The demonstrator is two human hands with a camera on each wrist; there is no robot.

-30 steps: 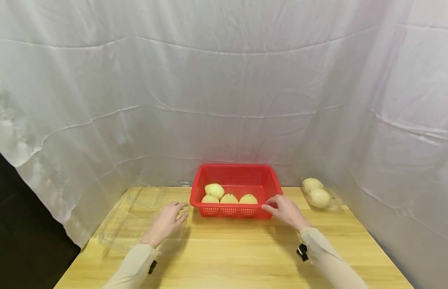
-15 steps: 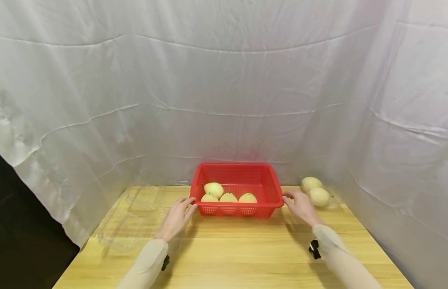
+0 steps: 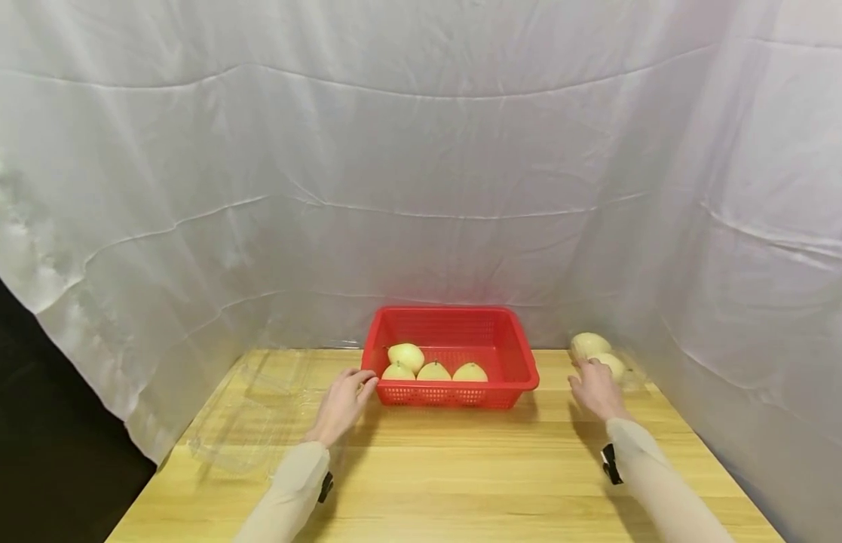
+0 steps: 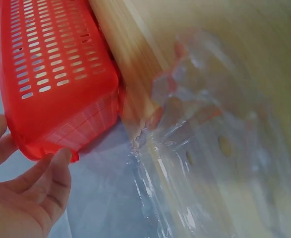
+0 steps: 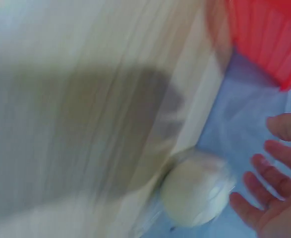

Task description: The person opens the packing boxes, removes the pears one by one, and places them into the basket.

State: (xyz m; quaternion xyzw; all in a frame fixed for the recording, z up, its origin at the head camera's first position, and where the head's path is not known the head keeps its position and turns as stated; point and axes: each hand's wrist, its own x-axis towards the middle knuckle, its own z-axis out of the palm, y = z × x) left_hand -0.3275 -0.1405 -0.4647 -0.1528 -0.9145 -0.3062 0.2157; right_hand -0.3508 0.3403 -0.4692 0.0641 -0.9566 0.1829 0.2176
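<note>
A red plastic basket (image 3: 454, 395) with slotted walls stands at the back middle of the table. Several pale yellow pears (image 3: 470, 372) lie inside it along the front and left. My left hand (image 3: 341, 403) is at its front left corner; in the left wrist view, thumb and fingers (image 4: 61, 183) grip the rim. My right hand (image 3: 597, 391) is beside two more pears (image 3: 589, 345) in clear plastic at the back right. In the right wrist view its fingers (image 5: 274, 181) are spread and hold nothing, close to one wrapped pear (image 5: 195, 193).
Clear plastic packaging (image 3: 237, 430) lies left of the basket, its shape hard to make out; part of it (image 4: 200, 148) shows in the left wrist view. A grey-white curtain (image 3: 448, 188) hangs behind and beside the wooden table (image 3: 461, 475).
My right hand has gone from the basket's front right rim outward to the wrapped pears on the right. My left hand has moved right, up to the basket's corner. The basket stays put.
</note>
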